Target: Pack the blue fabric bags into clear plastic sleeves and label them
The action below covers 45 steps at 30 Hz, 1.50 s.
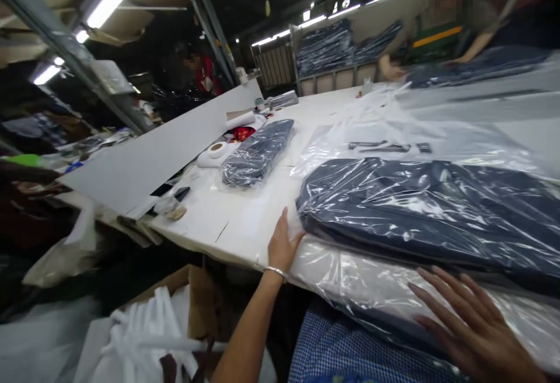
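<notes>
A dark navy garment point(420, 202) lies folded flat in a clear plastic bag in front of me. My left hand point(282, 246), with a bangle at the wrist, is by the left end of this bag, thumb apart from the fingers and nothing in its grasp. Lower right, my right hand point(468, 319) spreads its fingers over the near part of clear plastic point(345, 266); whether it presses on the plastic I cannot tell. Under that near plastic, more dark cloth shows along the table edge.
A second bagged dark garment point(258, 152) sits further left on the white table point(245, 219), beside a white roll point(217, 148). Below stands a cardboard box point(196, 301) with white strips. Across the table, a person's hands point(391, 70) are at dark cloth.
</notes>
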Tool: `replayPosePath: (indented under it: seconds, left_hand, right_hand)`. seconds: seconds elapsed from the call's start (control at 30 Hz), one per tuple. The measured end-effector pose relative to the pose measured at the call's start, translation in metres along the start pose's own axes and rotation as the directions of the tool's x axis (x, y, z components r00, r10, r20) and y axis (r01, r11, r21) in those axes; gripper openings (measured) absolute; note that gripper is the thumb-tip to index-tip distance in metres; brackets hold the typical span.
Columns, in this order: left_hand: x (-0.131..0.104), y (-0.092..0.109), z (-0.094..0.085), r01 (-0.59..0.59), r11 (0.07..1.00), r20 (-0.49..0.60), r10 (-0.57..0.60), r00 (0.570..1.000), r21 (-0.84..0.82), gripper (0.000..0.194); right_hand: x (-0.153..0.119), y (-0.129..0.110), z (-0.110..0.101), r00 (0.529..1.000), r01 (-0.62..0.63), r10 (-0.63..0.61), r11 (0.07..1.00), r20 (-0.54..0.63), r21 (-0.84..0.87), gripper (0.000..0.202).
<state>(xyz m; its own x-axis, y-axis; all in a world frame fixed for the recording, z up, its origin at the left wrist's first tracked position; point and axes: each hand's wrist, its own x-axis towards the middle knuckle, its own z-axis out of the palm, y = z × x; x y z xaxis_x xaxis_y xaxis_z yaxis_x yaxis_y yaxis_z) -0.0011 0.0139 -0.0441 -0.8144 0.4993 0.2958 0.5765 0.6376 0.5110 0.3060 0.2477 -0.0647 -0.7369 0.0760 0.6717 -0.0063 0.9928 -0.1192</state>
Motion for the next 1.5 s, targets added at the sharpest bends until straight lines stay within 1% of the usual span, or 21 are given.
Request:
replayPosePath:
  seconds: [0.1,0.17,0.23,0.3,0.33,0.4,0.47,0.53,0.6,0.63,0.73,0.8,0.9,0.97,1.03,1.1,1.2,1.3,1.33,1.4,1.5]
  left_hand:
    - [0.0,-0.007,-0.009,0.104,0.994,0.068,-0.101,0.993,-0.04,0.069]
    - [0.001,-0.006,-0.014,0.119,0.992,0.065,-0.117,0.991,-0.035,0.06]
    - [0.0,-0.005,-0.018,0.128,0.989,0.081,-0.122,0.989,-0.069,0.06]
    - [-0.002,-0.007,-0.02,0.14,0.983,0.13,-0.124,0.984,-0.117,0.066]
    - [-0.003,-0.01,-0.021,0.143,0.981,0.155,-0.122,0.98,-0.133,0.069]
    - [-0.006,-0.015,-0.021,0.154,0.977,0.2,-0.123,0.972,-0.145,0.072]
    - [-0.007,-0.021,-0.021,0.169,0.975,0.232,-0.133,0.964,-0.145,0.071]
    - [-0.006,-0.026,-0.023,0.189,0.971,0.252,-0.148,0.956,-0.147,0.068]
    - [-0.004,-0.029,-0.026,0.21,0.969,0.25,-0.173,0.952,-0.127,0.067]
    - [-0.004,-0.03,-0.029,0.22,0.969,0.251,-0.187,0.95,-0.111,0.067]
    - [-0.006,-0.033,-0.037,0.231,0.97,0.297,-0.197,0.934,-0.081,0.076]
    - [-0.012,-0.036,-0.045,0.22,0.971,0.358,-0.174,0.917,-0.093,0.082]
    - [-0.022,-0.043,-0.056,0.222,0.971,0.394,-0.171,0.903,-0.088,0.083]
    - [-0.025,-0.048,-0.062,0.226,0.972,0.359,-0.19,0.914,-0.061,0.077]
    - [-0.025,-0.054,-0.066,0.208,0.978,0.293,-0.191,0.937,-0.028,0.068]
    - [-0.023,-0.057,-0.068,0.179,0.984,0.225,-0.177,0.958,0.01,0.059]
    - [-0.03,-0.052,-0.074,0.194,0.981,0.191,-0.193,0.962,0.012,0.053]
    - [-0.051,-0.037,-0.08,0.244,0.964,0.176,-0.223,0.959,-0.107,0.049]
    - [-0.057,-0.033,-0.08,0.259,0.959,0.144,-0.242,0.959,-0.113,0.046]
    - [-0.064,-0.028,-0.079,0.307,0.947,0.085,-0.3,0.95,-0.098,0.042]
    - [-0.069,-0.028,-0.079,0.346,0.933,0.009,-0.347,0.938,-0.103,0.039]
  right_hand:
    - [0.046,-0.01,0.002,0.997,-0.076,0.077,0.994,0.005,-0.076,0.061]
    - [0.073,-0.014,0.003,0.995,-0.095,0.095,0.995,-0.005,-0.041,0.059]
    - [0.09,-0.025,0.006,0.999,-0.043,0.041,0.991,0.017,0.128,0.052]
    - [0.1,-0.042,0.015,0.993,-0.048,0.002,0.924,0.121,0.379,0.041]
    - [0.104,-0.05,0.022,0.979,-0.105,0.005,0.867,0.204,0.487,0.036]
    - [0.115,-0.057,0.044,0.929,-0.271,0.041,0.754,0.368,0.599,0.03]
    - [0.132,-0.049,0.07,0.881,-0.394,0.095,0.688,0.463,0.609,0.033]
    - [0.151,-0.031,0.091,0.85,-0.46,0.155,0.684,0.503,0.567,0.036]
    - [0.165,-0.015,0.102,0.826,-0.5,0.204,0.695,0.526,0.516,0.038]
    - [0.167,-0.011,0.103,0.827,-0.498,0.203,0.697,0.524,0.516,0.039]
    - [0.149,-0.012,0.096,0.873,-0.394,0.093,0.711,0.478,0.582,0.041]
    - [0.123,-0.017,0.086,0.9,-0.301,0.04,0.777,0.434,0.552,0.044]
    - [0.086,-0.014,0.067,0.924,-0.264,0.136,0.904,0.358,0.336,0.047]
    - [0.071,-0.007,0.055,0.926,-0.296,0.234,0.938,0.297,0.182,0.042]
    - [0.066,-0.001,0.046,0.933,-0.28,0.24,0.952,0.27,0.123,0.034]
    - [0.067,-0.004,0.037,0.951,-0.179,0.12,0.965,0.283,0.19,0.031]
    - [0.064,-0.028,0.027,0.944,-0.062,-0.049,0.946,0.327,0.319,0.033]
    - [0.043,-0.055,0.018,0.93,-0.075,-0.074,0.921,0.361,0.382,0.036]
    - [0.034,-0.059,0.017,0.929,-0.083,-0.082,0.904,0.362,0.419,0.036]
    - [0.017,-0.06,0.019,0.946,-0.062,-0.107,0.869,0.307,0.492,0.036]
    - [0.005,-0.06,0.026,0.977,-0.008,-0.101,0.863,0.188,0.505,0.049]
